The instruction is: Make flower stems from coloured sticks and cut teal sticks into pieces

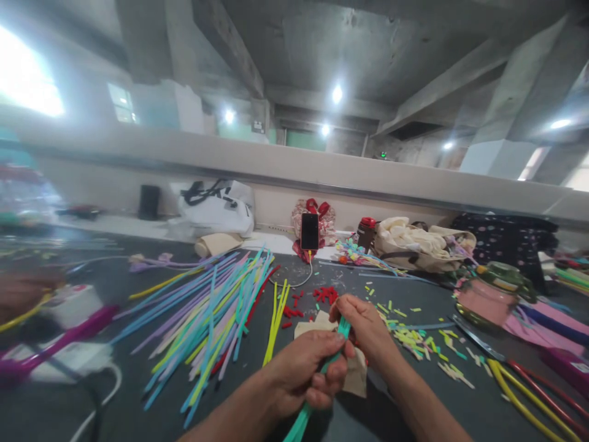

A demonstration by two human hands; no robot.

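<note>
A bundle of teal-green pipe cleaners (301, 423) runs through both of my hands, its lower end coming out toward me. My left hand (306, 368) is wrapped around the middle of it. Near the upper end, the fingers of my right hand (356, 319) are closed on the same bundle, and they hide its tips. Beneath my hands lies a piece of cream cloth or paper (356, 377). Left of them are several yellow pipe cleaners (277, 319) and a large spread of pastel pipe cleaners (221, 313).
Short red pieces (326, 294) and yellow-green cut pieces (411, 341) are scattered beyond and right of my hands. Scissors (481, 341) lie at right, near a glass jar (488, 294). A phone (310, 231) stands at the back. A blurred magenta tool (69, 341) is at left.
</note>
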